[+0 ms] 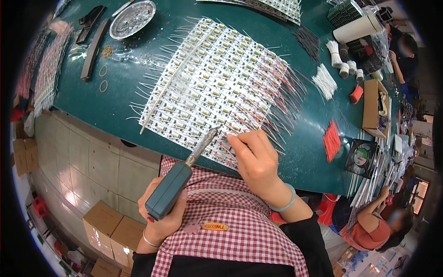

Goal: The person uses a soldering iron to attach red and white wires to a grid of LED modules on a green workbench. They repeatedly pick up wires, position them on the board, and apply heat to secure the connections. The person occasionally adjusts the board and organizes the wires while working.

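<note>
My left hand [174, 219] grips a dark green soldering gun [169, 191] by its body. The gun's metal tip points up and right, onto the near part of a white panel of small circuit boards [194, 87]. Rows of yellowish components cover the panel. Thin white wires stick out along its left side, and red wires [277, 99] fan out on its right. Beside the tip, my right hand [256, 159] is closed in a pinch low over the panel; whatever is between the fingertips is too small to make out. A pale strip [177, 76] lies across the boards.
Up left are a foil-like dish [132, 19], a dark bar [95, 48] and rubber bands [103, 86]. Bundles of black wires [306, 43], white wires [325, 81] and red wires [331, 141] lie to the right, near a fan [361, 158]. Other people sit at the right.
</note>
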A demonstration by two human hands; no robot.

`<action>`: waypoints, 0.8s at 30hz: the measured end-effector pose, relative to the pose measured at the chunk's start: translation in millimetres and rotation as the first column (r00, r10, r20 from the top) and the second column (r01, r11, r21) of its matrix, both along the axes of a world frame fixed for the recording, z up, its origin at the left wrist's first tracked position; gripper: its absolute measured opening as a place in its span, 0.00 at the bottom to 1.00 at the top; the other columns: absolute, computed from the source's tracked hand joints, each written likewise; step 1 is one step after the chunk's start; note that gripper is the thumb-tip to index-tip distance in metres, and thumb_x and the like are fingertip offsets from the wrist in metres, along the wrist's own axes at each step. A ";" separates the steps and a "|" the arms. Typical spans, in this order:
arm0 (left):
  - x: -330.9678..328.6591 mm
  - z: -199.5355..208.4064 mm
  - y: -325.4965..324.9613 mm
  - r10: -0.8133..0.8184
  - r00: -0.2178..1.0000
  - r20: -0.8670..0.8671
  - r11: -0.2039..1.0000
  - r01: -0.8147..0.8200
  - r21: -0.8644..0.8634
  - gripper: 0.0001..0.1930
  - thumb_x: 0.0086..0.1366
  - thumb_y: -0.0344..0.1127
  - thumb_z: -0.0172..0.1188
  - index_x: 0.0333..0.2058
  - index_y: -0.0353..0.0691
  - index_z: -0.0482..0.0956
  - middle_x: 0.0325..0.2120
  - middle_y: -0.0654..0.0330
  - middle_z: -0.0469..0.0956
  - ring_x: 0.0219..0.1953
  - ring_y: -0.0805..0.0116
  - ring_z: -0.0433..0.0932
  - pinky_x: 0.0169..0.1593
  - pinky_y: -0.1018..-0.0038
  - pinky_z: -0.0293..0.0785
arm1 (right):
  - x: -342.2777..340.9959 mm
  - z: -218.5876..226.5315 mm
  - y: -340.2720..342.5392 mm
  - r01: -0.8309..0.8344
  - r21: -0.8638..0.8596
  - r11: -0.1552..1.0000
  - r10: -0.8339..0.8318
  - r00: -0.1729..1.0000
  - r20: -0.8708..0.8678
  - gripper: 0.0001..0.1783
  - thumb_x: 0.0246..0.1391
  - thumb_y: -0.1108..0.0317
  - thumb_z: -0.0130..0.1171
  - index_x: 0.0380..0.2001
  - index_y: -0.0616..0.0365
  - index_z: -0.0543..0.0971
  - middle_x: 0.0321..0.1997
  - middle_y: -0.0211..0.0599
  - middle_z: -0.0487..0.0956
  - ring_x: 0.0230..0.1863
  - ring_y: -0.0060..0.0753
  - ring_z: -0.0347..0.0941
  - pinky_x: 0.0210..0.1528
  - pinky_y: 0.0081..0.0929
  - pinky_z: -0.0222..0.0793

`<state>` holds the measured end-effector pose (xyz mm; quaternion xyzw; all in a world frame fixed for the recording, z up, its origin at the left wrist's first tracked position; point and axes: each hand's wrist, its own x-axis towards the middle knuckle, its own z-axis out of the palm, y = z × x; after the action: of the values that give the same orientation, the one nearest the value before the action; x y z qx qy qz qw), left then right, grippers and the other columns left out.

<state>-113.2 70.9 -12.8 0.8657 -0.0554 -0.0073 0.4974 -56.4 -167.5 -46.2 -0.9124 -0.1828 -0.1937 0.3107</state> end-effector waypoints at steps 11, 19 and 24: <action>-5.7 -1.9 -3.2 0.068 0.997 -0.022 0.996 -0.069 -0.059 0.10 0.51 0.19 0.67 0.35 0.27 0.81 0.32 0.50 0.81 0.30 0.62 0.82 0.34 0.73 0.77 | -5.9 -14.7 4.2 -0.029 -0.056 0.998 0.028 1.000 -0.007 0.19 0.40 0.79 0.62 0.40 0.68 0.80 0.33 0.38 0.75 0.32 0.39 0.71 0.30 0.30 0.69; -3.5 1.6 -4.3 0.044 0.998 -0.040 0.998 -0.046 -0.048 0.10 0.51 0.19 0.67 0.34 0.27 0.81 0.32 0.51 0.81 0.29 0.64 0.81 0.33 0.74 0.76 | -9.1 -16.9 6.3 -0.011 -0.070 0.997 0.010 1.000 -0.004 0.18 0.40 0.78 0.61 0.40 0.67 0.81 0.33 0.37 0.75 0.31 0.38 0.70 0.29 0.30 0.68; -4.4 -1.8 -3.9 0.038 0.999 -0.005 0.998 -0.038 -0.044 0.10 0.51 0.19 0.67 0.33 0.27 0.81 0.31 0.52 0.80 0.28 0.65 0.80 0.32 0.75 0.75 | -9.8 -16.6 8.0 0.000 -0.089 0.996 0.000 1.000 -0.002 0.17 0.40 0.78 0.62 0.39 0.67 0.81 0.32 0.37 0.74 0.31 0.37 0.70 0.28 0.29 0.68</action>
<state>-117.6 67.0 -14.6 0.8555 -0.0380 0.0017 0.5164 -66.2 -159.4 -62.8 -0.9256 -0.1909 -0.1843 0.2698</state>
